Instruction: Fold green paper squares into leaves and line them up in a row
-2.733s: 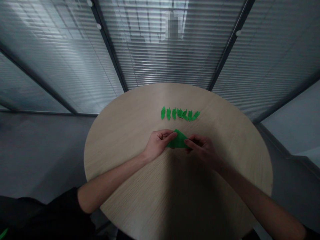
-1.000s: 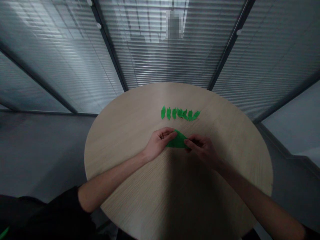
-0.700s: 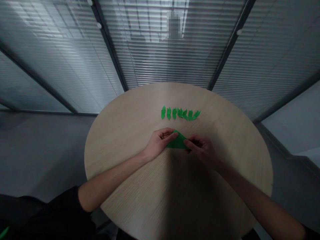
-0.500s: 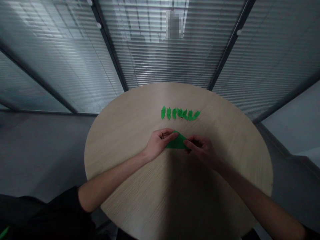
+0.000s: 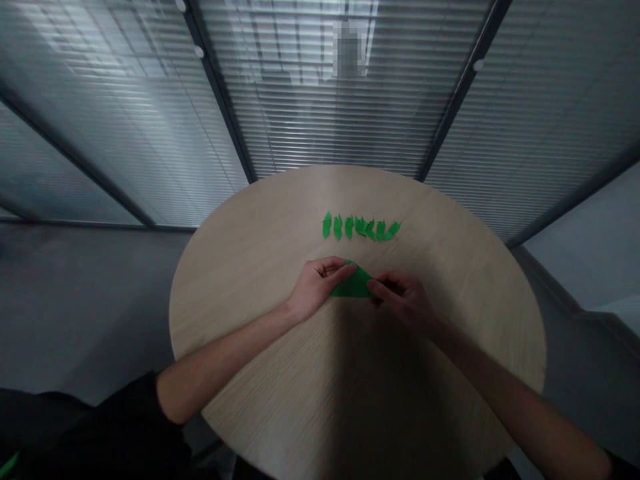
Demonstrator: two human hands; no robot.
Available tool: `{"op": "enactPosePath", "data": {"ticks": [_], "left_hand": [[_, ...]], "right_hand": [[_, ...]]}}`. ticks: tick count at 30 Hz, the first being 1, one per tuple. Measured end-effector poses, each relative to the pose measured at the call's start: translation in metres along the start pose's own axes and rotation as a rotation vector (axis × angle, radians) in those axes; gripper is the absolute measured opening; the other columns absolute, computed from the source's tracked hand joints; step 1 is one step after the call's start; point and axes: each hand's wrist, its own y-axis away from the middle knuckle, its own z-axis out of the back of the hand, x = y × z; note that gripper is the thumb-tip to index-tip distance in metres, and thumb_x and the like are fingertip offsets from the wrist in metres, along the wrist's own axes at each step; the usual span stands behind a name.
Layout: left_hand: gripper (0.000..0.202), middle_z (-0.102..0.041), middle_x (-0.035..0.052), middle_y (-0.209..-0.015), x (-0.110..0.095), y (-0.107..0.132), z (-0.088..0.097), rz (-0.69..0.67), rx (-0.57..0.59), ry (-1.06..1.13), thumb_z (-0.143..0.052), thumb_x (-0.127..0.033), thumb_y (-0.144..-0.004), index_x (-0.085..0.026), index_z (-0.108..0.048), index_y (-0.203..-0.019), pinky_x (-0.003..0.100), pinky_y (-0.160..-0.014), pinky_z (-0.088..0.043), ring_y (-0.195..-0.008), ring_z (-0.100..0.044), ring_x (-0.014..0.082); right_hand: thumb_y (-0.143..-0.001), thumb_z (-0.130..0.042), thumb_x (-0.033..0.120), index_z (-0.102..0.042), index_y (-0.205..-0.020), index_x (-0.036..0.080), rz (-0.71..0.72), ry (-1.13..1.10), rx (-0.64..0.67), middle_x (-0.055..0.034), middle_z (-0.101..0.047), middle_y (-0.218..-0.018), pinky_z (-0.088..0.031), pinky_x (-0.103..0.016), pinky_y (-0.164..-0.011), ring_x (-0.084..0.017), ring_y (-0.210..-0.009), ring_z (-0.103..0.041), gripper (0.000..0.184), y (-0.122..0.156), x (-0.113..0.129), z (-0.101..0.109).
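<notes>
A piece of green paper (image 5: 353, 285), folded into a triangle-like shape, is held just over the near-middle of the table. My left hand (image 5: 319, 283) pinches its upper left part, with the thumb on top and the fingers behind. At the right corner, my right hand (image 5: 400, 293) grips the paper between thumb and fingers. Beyond both hands lies a row of several small folded green paper pieces (image 5: 338, 227), some touching or overlapping toward the right. Whether the held paper touches the table I cannot tell.
The round wooden table (image 5: 240, 267) has its far edge close to a glass wall with blinds (image 5: 310, 120). A shadow falls across the table's near right part. At the lower left corner a bit of something green (image 5: 9, 465) shows.
</notes>
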Motion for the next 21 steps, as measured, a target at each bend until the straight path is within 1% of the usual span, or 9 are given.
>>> {"op": "enactPosePath", "data": {"ticks": [4, 10, 13, 17, 21], "left_hand": [[0.036, -0.073, 0.0040, -0.074, -0.0009, 0.0003, 0.0003, -0.003, -0.016, -0.009, -0.086, -0.047, -0.077, -0.013, -0.077, -0.083, 0.024, -0.059, -0.044, -0.063, -0.062, 0.0124], [0.034, -0.073, 0.0042, -0.074, -0.0032, 0.0009, -0.0007, -0.003, -0.012, -0.007, -0.086, -0.046, -0.077, -0.013, -0.077, -0.082, 0.024, -0.059, -0.045, -0.062, -0.062, 0.0126], [0.035, -0.074, 0.0041, -0.074, -0.0029, -0.0008, 0.0009, -0.016, -0.035, -0.015, -0.086, -0.047, -0.076, -0.014, -0.077, -0.081, 0.025, -0.059, -0.046, -0.062, -0.062, 0.0129], [0.034, -0.075, 0.0041, -0.075, -0.0024, -0.0035, 0.0037, -0.043, -0.068, -0.019, -0.085, -0.047, -0.077, -0.015, -0.077, -0.082, 0.025, -0.060, -0.048, -0.063, -0.063, 0.0136], [0.033, -0.076, 0.0045, -0.077, -0.0026, -0.0035, 0.0042, -0.049, -0.083, -0.025, -0.085, -0.047, -0.077, -0.015, -0.077, -0.083, 0.025, -0.060, -0.048, -0.063, -0.064, 0.0136]], "right_hand": [[-0.086, -0.073, 0.060, -0.071, -0.078, 0.019, -0.011, 0.007, 0.008, -0.0030, -0.070, -0.066, -0.050, -0.028, -0.059, -0.016, -0.061, -0.065, 0.042, 0.0000, 0.0007, 0.0005], [-0.086, -0.074, 0.056, -0.072, -0.080, 0.019, -0.018, -0.001, 0.021, -0.0023, -0.069, -0.065, -0.050, -0.028, -0.060, -0.016, -0.061, -0.065, 0.037, -0.0004, 0.0011, 0.0012], [-0.086, -0.073, 0.056, -0.071, -0.078, 0.020, -0.012, 0.016, 0.040, -0.0020, -0.069, -0.066, -0.050, -0.028, -0.060, -0.016, -0.061, -0.064, 0.037, -0.0005, 0.0015, 0.0019], [-0.086, -0.074, 0.056, -0.069, -0.073, 0.020, -0.024, 0.055, 0.042, -0.0022, -0.068, -0.064, -0.048, -0.028, -0.057, -0.016, -0.059, -0.062, 0.038, -0.0005, 0.0020, 0.0039], [-0.086, -0.074, 0.055, -0.069, -0.073, 0.020, -0.033, 0.041, 0.041, -0.0022, -0.069, -0.065, -0.048, -0.027, -0.057, -0.015, -0.059, -0.061, 0.038, -0.0014, 0.0011, 0.0053]]}}
